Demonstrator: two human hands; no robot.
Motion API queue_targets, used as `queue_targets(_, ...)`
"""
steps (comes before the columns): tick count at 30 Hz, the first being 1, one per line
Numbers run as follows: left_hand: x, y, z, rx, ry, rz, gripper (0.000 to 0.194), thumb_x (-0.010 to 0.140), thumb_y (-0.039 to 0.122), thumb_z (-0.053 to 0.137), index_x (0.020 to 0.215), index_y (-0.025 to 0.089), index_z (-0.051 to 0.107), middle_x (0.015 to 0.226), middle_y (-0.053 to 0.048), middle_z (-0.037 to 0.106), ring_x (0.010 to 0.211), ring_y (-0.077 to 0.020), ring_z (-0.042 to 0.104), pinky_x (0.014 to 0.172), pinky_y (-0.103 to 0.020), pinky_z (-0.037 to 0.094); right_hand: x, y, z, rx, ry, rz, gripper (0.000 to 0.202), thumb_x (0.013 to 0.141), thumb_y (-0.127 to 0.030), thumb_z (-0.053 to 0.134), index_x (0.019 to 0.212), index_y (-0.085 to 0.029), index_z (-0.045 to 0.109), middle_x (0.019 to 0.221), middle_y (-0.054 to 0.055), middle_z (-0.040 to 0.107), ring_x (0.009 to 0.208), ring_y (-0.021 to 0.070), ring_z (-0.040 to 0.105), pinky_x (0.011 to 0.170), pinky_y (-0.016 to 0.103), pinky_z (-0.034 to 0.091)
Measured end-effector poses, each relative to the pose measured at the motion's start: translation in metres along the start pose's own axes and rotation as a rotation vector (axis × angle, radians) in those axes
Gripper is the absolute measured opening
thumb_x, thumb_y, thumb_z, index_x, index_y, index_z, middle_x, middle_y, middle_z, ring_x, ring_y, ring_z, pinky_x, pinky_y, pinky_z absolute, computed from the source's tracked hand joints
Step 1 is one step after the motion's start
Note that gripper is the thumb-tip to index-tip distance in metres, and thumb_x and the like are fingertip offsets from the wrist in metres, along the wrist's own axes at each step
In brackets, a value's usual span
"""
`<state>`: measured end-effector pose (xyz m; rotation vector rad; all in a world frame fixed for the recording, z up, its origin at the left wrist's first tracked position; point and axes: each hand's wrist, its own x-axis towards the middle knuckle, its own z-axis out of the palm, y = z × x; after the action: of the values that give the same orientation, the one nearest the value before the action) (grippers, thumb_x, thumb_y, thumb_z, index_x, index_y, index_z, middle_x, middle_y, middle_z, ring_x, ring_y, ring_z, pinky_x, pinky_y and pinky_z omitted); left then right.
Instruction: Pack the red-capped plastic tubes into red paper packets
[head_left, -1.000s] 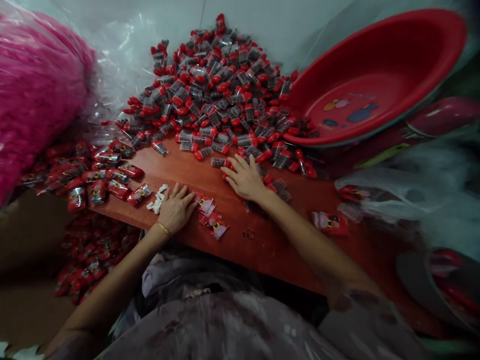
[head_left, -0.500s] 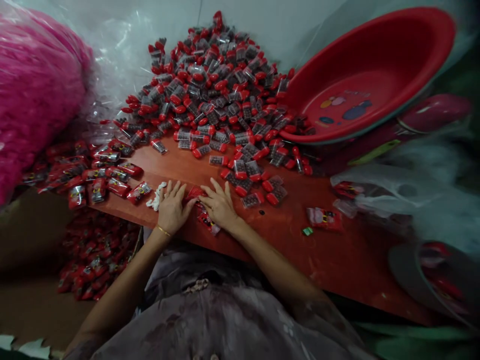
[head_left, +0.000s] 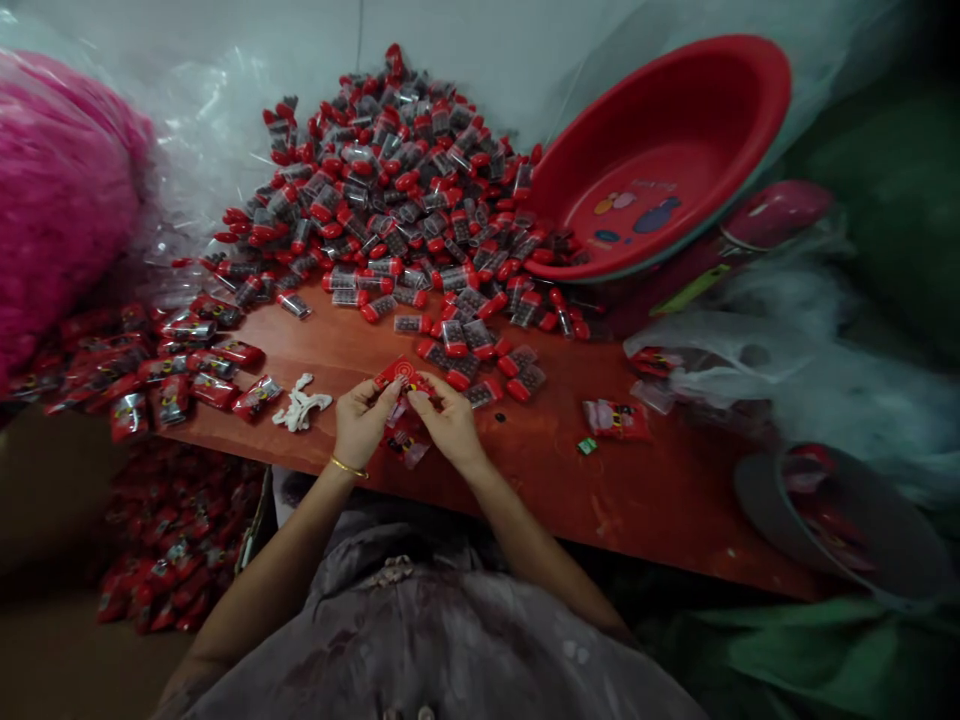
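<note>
Between my two hands is a flat red printed packet [head_left: 403, 370], lifted a little off the table near its front edge. My left hand [head_left: 363, 418] is closed, with thumb and fingers pinching the packet's left side. The right side is pinched by my right hand [head_left: 448, 418]. Under it, another printed red packet [head_left: 406, 446] lies on the table. A white crumpled, stringy bit [head_left: 301, 404] sits left of my left hand. Beyond my hands rises a big heap of small clear tubes with red ends and dark contents [head_left: 405, 190].
Filled red packets [head_left: 214, 388] lie at the left, with more [head_left: 172, 530] in a box below. A pink bag [head_left: 67, 200] stands far left. A red basin [head_left: 660, 150] leans behind; a packet [head_left: 618, 418], a small green piece [head_left: 587, 446] and a grey bucket [head_left: 772, 500] are at the right.
My hands went from lying spread over the red packet on the table to pinching it between thumbs and fingers, raised slightly. The camera view has shifted somewhat to the right.
</note>
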<state>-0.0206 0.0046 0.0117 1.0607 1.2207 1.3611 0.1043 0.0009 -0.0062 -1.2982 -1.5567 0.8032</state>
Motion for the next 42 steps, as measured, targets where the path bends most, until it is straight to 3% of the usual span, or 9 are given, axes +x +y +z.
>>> queue_targets(4, -0.010, -0.003, 0.010, 0.062, -0.012, 0.025, 0.027, 0.070, 0.039, 0.067, 0.079, 0.015, 0.071, 0.069, -0.001, 0.068, 0.058, -0.0102, 0.055, 0.057, -0.022, 0.044, -0.009, -0.006, -0.003, 0.104, 0.066, 0.044, 0.034, 0.085, -0.041, 0.048, 0.061, -0.018, 0.057, 0.054, -0.003, 0.054, 0.052, 0.0109, 0.049, 0.052, 0.022, 0.039)
queue_targets(9, -0.018, -0.005, 0.018, -0.026, -0.029, -0.091, 0.029, 0.066, 0.042, 0.070, 0.074, 0.015, 0.070, 0.063, 0.000, 0.066, 0.055, -0.0094, 0.053, 0.055, -0.022, 0.043, -0.014, -0.007, -0.003, 0.051, 0.152, 0.044, 0.039, 0.085, -0.040, 0.046, 0.052, -0.020, 0.039, 0.050, -0.006, 0.039, 0.049, 0.0085, 0.038, 0.050, 0.021, 0.031)
queue_targets(16, -0.013, 0.001, 0.022, -0.227, -0.066, -0.329, 0.034, 0.048, 0.039, 0.083, 0.067, 0.013, 0.070, 0.060, 0.001, 0.065, 0.054, -0.0070, 0.054, 0.054, -0.019, 0.043, -0.015, 0.002, -0.012, 0.059, 0.027, 0.040, 0.033, 0.087, -0.039, 0.042, 0.063, -0.019, 0.051, 0.059, -0.002, 0.053, 0.056, 0.0108, 0.048, 0.055, 0.021, 0.037)
queue_targets(20, -0.010, 0.004, 0.026, -0.273, 0.041, -0.417, 0.041, 0.038, 0.040, 0.085, 0.058, 0.012, 0.064, 0.057, 0.002, 0.062, 0.052, -0.0070, 0.054, 0.055, -0.020, 0.046, -0.015, 0.004, -0.035, -0.363, 0.077, 0.172, 0.039, 0.091, -0.043, 0.034, 0.070, -0.018, 0.056, 0.063, 0.002, 0.059, 0.061, 0.0142, 0.055, 0.059, 0.024, 0.037)
queue_targets(24, -0.006, 0.006, 0.033, -0.318, 0.098, -0.488, 0.047, 0.031, 0.040, 0.087, 0.056, 0.013, 0.057, 0.053, 0.005, 0.057, 0.050, -0.0070, 0.054, 0.056, -0.022, 0.048, -0.006, 0.010, -0.057, -0.807, 0.145, 0.454, 0.044, 0.088, -0.051, 0.041, 0.106, -0.014, 0.054, 0.087, 0.011, 0.067, 0.078, 0.0239, 0.063, 0.064, 0.029, 0.040)
queue_targets(30, -0.009, 0.005, 0.035, -0.423, 0.016, -0.679, 0.046, 0.040, 0.036, 0.086, 0.061, 0.016, 0.052, 0.055, 0.005, 0.058, 0.051, -0.0089, 0.056, 0.057, -0.024, 0.047, -0.007, 0.015, -0.069, -0.883, 0.071, 0.520, 0.055, 0.081, -0.046, 0.055, 0.124, -0.014, 0.043, 0.114, 0.016, 0.061, 0.099, 0.0277, 0.061, 0.077, 0.036, 0.042)
queue_targets(34, -0.011, 0.006, 0.031, -0.462, -0.002, -0.710, 0.047, 0.040, 0.038, 0.086, 0.066, 0.016, 0.054, 0.061, 0.002, 0.063, 0.057, -0.0104, 0.059, 0.059, -0.024, 0.047, -0.019, 0.012, -0.072, -0.943, 0.022, 0.510, 0.043, 0.080, -0.047, 0.056, 0.106, -0.013, 0.055, 0.102, 0.017, 0.065, 0.101, 0.0310, 0.058, 0.083, 0.042, 0.040)
queue_targets(38, -0.013, 0.008, 0.032, -0.464, 0.001, -0.689, 0.050, 0.036, 0.039, 0.087, 0.060, 0.017, 0.049, 0.054, 0.004, 0.059, 0.052, -0.0097, 0.056, 0.056, -0.024, 0.047, -0.026, 0.016, -0.068, -0.769, 0.043, 0.429, 0.024, 0.080, -0.034, 0.056, 0.094, -0.015, 0.057, 0.091, 0.013, 0.067, 0.089, 0.0270, 0.062, 0.078, 0.038, 0.044)
queue_targets(42, -0.014, 0.010, 0.031, -0.429, 0.044, -0.624, 0.051, 0.033, 0.041, 0.087, 0.059, 0.015, 0.051, 0.053, 0.005, 0.056, 0.050, -0.0079, 0.054, 0.055, -0.023, 0.046, -0.038, 0.010, -0.073, -0.168, 0.121, 0.326, 0.027, 0.081, -0.041, 0.051, 0.095, -0.018, 0.052, 0.073, 0.002, 0.065, 0.060, 0.0162, 0.062, 0.061, 0.029, 0.047)
